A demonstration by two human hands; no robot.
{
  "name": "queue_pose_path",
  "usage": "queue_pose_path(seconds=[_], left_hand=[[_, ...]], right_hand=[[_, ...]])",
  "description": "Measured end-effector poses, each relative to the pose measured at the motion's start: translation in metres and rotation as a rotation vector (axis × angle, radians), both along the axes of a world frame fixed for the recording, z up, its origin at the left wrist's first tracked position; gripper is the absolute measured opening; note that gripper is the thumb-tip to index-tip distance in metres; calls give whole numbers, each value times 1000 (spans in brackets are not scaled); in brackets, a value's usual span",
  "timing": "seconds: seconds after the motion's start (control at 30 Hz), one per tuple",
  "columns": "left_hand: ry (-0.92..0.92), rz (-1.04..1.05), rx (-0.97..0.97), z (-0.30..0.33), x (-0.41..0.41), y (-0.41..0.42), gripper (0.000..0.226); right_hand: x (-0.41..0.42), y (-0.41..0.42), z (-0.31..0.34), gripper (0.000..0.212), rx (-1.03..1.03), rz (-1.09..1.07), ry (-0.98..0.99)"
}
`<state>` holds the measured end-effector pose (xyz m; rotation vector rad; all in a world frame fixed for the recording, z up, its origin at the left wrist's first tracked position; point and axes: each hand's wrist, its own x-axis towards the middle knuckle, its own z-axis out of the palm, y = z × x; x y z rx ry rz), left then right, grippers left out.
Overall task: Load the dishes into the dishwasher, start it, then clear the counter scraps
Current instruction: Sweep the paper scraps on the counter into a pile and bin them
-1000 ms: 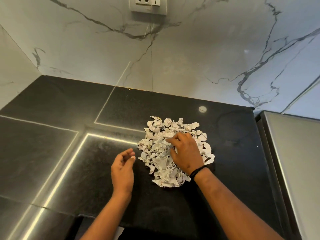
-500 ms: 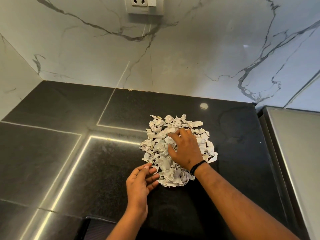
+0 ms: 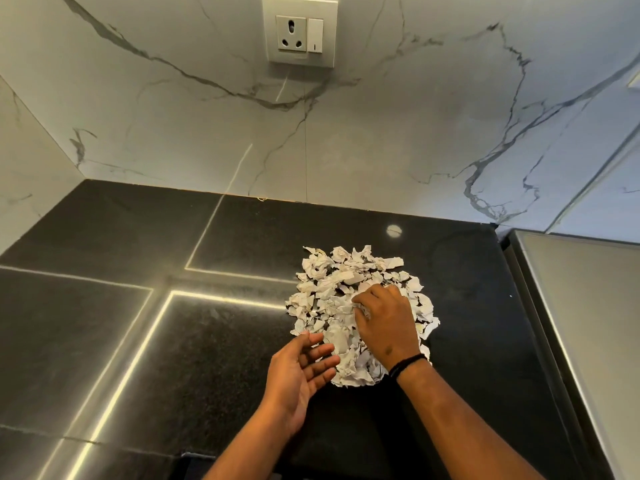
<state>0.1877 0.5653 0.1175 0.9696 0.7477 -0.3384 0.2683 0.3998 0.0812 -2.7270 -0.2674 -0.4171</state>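
Fingers (image 3: 362, 301) of the right hand (image 3: 388, 327) curl down into one heap of torn paper scraps (image 3: 332, 289), pinching some pieces; the hand lies on top of the heap's right half. One black band (image 3: 407, 363) circles the right wrist. Left hand (image 3: 298, 372) sits at the heap's near-left edge, palm turned toward the scraps, fingers straight & slightly spread, tips touching the paper, gripping nothing. Two hands, two bare forearms in view.

Scraps: white/grey crumpled bits, too many to count, all in a single pile on the black bench (image 3: 121, 323), right of centre, well short of the back wall. Faint print on some pieces, too small to read.

Marble wall (image 3: 173, 133) w/ grey veins behind. One wall plate (image 3: 300, 31) holds one 3-pin socket & one rocker switch. One steel surface (image 3: 588, 323) stands at the bench's right end.
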Motion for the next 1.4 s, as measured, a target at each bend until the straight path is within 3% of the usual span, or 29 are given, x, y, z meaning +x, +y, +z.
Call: queue_pose_path(seconds=[0.2,0.37,0.43,0.57,0.77,0.87,0.97,1.2,1.4], left_hand=[[91,41,-304,-1,3,-14,60],[45,153,-624,-3,7,-17,65],[24,168,-635,0,7,-18,57],[9,270,-583,3,3,-20,48],[-6,348,-545,7,-11,-31,47],[-24,394,-543,5,-18,-37,51],[-33,451,-533,1,-25,-47,42],[-47,508,-515,-8,-28,-65,46],[-85,497,-490,-6,-19,-81,49]], right_hand=[[-49,11,27,13,129,7,-128],[-82,24,35,31,183,161,-35],[-83,19,39,39,263,188,5],[-55,-9,36,32,368,75,33],[1,-43,-1,48,-129,147,231],[9,-45,-11,33,-239,228,317],[16,-50,-16,17,-264,248,222],[9,-65,23,8,114,232,70],[-36,-49,65,9,331,464,128]])
